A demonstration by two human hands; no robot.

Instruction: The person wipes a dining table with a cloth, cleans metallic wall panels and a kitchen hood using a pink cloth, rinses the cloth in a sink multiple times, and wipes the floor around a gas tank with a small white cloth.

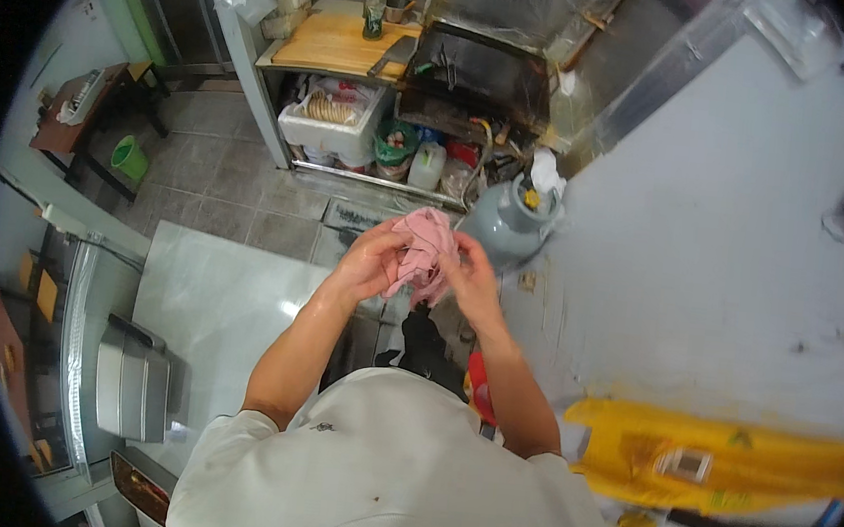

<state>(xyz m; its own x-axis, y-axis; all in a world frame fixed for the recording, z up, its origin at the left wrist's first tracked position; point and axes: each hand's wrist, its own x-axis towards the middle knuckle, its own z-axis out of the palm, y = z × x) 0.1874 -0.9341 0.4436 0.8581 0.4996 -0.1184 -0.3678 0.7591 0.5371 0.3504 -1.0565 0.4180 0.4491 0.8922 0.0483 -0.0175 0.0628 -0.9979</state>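
Observation:
A crumpled pink cloth (425, 245) hangs between my two hands, out in front of my body. My left hand (371, 263) grips its left side, with the fingertips partly hidden in the folds. On the opposite side my right hand (475, 276) holds the cloth between thumb and fingers. Both forearms reach forward over the floor, and a dark shoe and trouser leg show below the cloth. Just beyond my right hand stands a grey gas cylinder (505, 222) with a yellow valve fitting.
Ahead, a wooden board (336, 41) carries a cleaver (393, 56) and a glass bottle (374, 15), beside a dark griddle (484, 69). Below sits a white foam box (332, 124). At left is a metal table (231, 292) with a metal bin (132, 389); a yellow bag (721, 459) lies at right.

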